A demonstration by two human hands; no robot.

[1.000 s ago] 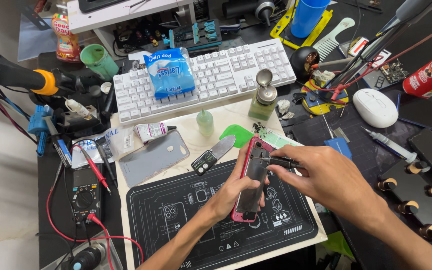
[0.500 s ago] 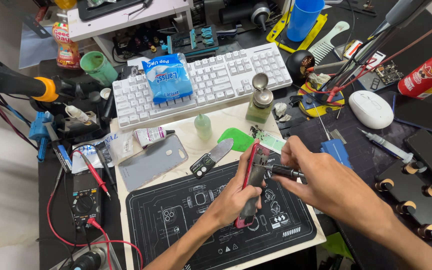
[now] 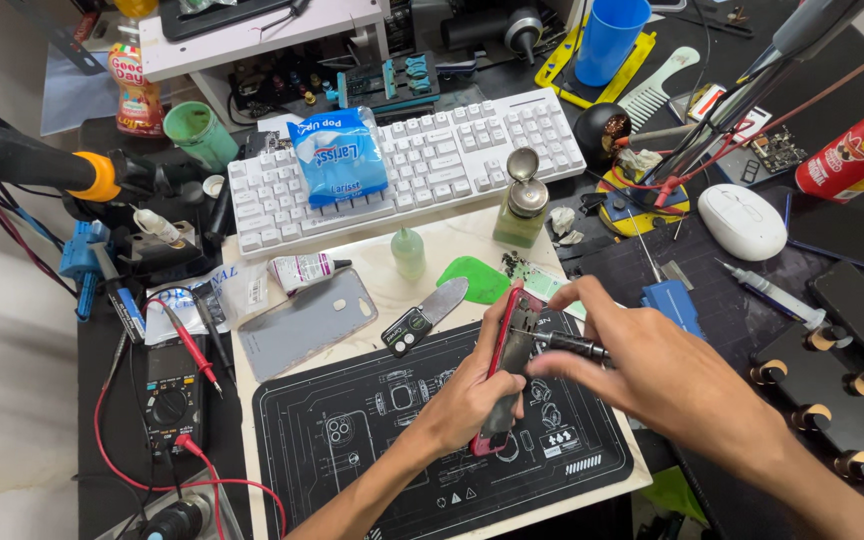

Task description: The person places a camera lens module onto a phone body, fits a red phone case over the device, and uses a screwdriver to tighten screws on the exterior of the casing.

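Red-framed phone (image 3: 504,385), gripped by left hand (image 3: 472,390), runs lengthwise away; right hand (image 3: 652,370) pinches screwdriver (image 3: 570,345).

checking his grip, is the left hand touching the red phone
Touching. The head view shows the left hand wrapped around the red phone, its fingers curled over the near edge and holding it tilted above the black mat.
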